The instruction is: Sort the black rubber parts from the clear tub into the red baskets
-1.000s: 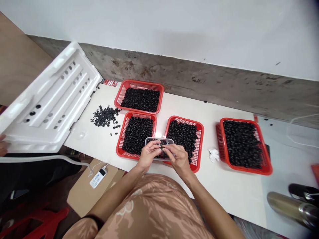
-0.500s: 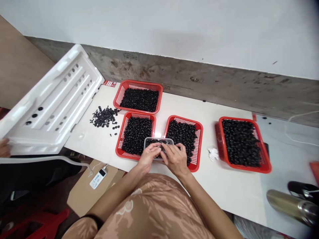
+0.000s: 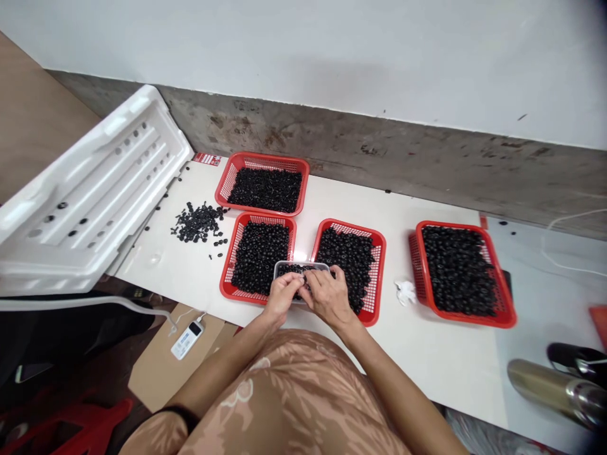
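Note:
A small clear plastic tray (image 3: pixel 301 265) holding black rubber rings rests on top of the red mesh baskets. My left hand (image 3: pixel 282 297) and my right hand (image 3: pixel 326 297) meet at its near rim, fingers curled over the rings. The hands hide the front of the tray, so I cannot tell whether any ring is pinched. Under the tray lie two red baskets (image 3: pixel 232 265) (image 3: pixel 379 272) heaped with black rings. Two more full baskets (image 3: pixel 241 165) (image 3: pixel 478 240) stand behind and to the right. A loose pile of rings (image 3: pixel 199 222) lies on the white table.
A white moulded foam tray (image 3: pixel 95 202) with several holes leans at the table's left end. A crumpled white tissue (image 3: pixel 405 292) lies right of my hands. A steel flask (image 3: pixel 554 392) sits at lower right. A concrete wall runs along the far table edge.
The white foam tray has swung lower at the left, and the hand at its edge has left view. My hands have drawn closer together at the tray's near rim.

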Available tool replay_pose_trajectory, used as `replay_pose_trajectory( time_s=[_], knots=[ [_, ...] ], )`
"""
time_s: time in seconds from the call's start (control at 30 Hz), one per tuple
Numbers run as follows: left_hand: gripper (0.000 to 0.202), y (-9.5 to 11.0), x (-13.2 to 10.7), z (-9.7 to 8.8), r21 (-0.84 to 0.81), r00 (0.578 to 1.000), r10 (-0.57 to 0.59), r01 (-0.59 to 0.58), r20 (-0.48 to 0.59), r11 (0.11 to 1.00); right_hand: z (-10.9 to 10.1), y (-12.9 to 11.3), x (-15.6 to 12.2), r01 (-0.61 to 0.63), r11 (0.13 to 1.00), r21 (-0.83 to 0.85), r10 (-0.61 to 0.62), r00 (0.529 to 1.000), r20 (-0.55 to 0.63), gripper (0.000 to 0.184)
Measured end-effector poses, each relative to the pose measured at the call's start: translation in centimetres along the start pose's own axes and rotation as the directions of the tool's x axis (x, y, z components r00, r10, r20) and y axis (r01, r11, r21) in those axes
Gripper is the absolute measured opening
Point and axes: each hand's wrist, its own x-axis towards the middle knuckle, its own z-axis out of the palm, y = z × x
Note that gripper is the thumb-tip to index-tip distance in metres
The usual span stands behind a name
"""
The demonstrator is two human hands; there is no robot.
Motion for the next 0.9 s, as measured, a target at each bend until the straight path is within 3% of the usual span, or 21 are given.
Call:
replay_pose_trajectory(
  time_s=[0.27, 0.43, 0.6, 0.73, 0.9],
  knots=[
    [0.024, 0.1, 0.0, -0.8, 0.061, 0.978, -0.012, -0.001, 0.210, 0.998, 1.2, 1.0, -0.8, 0.174, 0.981, -0.086, -0.180, 0.982, -0.059, 0.035],
    [0.023, 0.0, 0.4, -0.4, 0.052, 0.978, -0.018, 0.007, 0.210, 0.999, 1.4, 2.1, -1.2, 0.260, 0.964, -0.063, -0.260, 0.966, 0.003, 0.040],
    [0.025, -0.4, 0.4, 0.2, 0.041, 0.975, -0.041, 0.033, 0.217, 0.999, 0.9, 3.4, -1.1, 0.354, 0.935, 0.021, -0.353, 0.935, -0.043, 0.040],
    [0.030, -0.1, 0.1, 0.4, 0.011, 0.968, -0.078, 0.078, 0.239, 0.997, 0.5, 3.9, -1.0, 0.314, 0.945, 0.090, -0.308, 0.949, -0.074, 0.032],
    [0.032, 1.4, 0.0, 0.4, -0.121, 0.919, -0.200, 0.254, 0.340, 0.960, -0.3, 3.7, -0.5, 0.205, 0.953, 0.224, -0.178, 0.975, -0.134, 0.020]
  ],
)
